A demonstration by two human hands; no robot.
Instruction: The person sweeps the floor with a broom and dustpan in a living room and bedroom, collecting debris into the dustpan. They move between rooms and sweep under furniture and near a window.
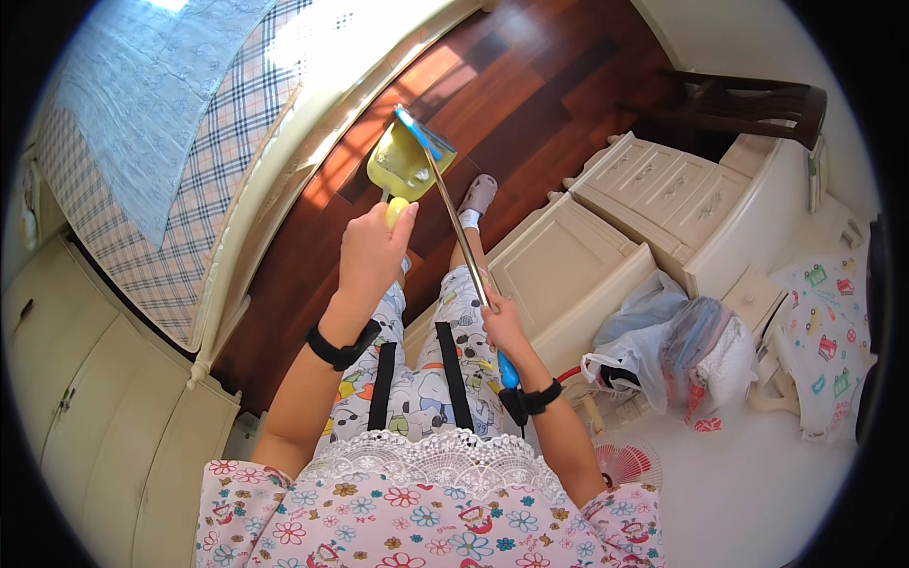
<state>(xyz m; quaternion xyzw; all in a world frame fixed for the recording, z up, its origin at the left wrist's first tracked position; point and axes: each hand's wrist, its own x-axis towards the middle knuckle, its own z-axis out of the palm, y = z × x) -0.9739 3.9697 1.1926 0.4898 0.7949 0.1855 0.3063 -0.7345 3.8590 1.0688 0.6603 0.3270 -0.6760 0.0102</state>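
Observation:
My left hand (373, 248) is closed around the yellow grip of a dustpan handle. The yellow-green dustpan (398, 167) rests low over the wooden floor, with a small whitish clump of debris (422, 174) in its pan. In my right hand (503, 323) is the metal pole of a broom (458, 238), whose blue handle end (508, 370) points back toward my forearm. Its blue broom head (419, 133) lies across the front of the dustpan. The bristles are mostly hidden behind the head.
A bed (234, 192) with a plaid sheet lies to the left. Cream drawers (660, 177) and a cabinet (561, 263) line the right side. Plastic bags (667, 348) and a fan (628, 461) stand at the lower right. A dark wooden chair (767, 106) is at the far right.

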